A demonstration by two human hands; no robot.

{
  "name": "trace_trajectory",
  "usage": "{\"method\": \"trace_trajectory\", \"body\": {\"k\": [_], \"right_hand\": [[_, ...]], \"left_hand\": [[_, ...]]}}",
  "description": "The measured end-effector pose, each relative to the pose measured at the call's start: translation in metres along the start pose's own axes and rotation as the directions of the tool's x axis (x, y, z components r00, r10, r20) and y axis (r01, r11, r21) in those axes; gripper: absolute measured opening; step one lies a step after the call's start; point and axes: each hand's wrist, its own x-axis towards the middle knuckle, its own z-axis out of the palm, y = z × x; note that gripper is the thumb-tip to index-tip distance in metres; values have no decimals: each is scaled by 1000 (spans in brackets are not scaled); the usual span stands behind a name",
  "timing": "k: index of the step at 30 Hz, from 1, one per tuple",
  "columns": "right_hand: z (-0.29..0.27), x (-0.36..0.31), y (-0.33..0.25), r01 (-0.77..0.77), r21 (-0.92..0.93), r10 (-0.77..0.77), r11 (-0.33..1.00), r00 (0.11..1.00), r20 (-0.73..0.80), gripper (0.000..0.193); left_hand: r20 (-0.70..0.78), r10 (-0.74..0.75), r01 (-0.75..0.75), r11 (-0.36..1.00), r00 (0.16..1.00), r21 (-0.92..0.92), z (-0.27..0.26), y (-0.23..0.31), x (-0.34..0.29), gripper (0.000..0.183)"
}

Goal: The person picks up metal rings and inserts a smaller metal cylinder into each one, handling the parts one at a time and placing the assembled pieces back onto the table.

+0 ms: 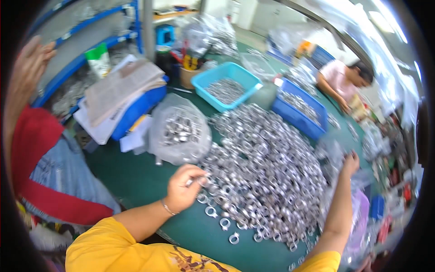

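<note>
A wide heap of silver metal rings [272, 172] covers the middle of the green table. My left hand [182, 187] is closed at the heap's left edge, pinching a small metal ring [189, 182] that its fingers partly hide. Several loose rings [224, 223] lie along the near side of the pile. My right hand [350, 164] is past the heap's right side, beside a clear plastic bag [330, 153]. Its fingers are drawn together, and what they hold, if anything, is too small and blurred to make out.
A clear bag of metal parts [180, 129], a turquoise tub [226, 86] and a blue bin [301, 108] stand around the heap. Papers [122, 90] lie on a blue container at left. One person [340, 81] works at far right; another person's hand [31, 63] is at far left.
</note>
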Motion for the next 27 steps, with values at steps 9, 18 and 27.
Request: {"method": "trace_trajectory", "body": {"k": [9,18,27], "right_hand": [[10,-277,-185,-155,476,-118,866,862,494,16],[28,-386,-212,-607,626,-107,489,671,734,20],[31,-400,-204,-444,692,-262,569,700,664,27]], "left_hand": [[19,65,-64,996,998,-60,8,7,-5,12],[48,106,-99,987,993,-129,8,3,-7,14],[58,104,-98,991,993,-93,5,10,-5,14]]}}
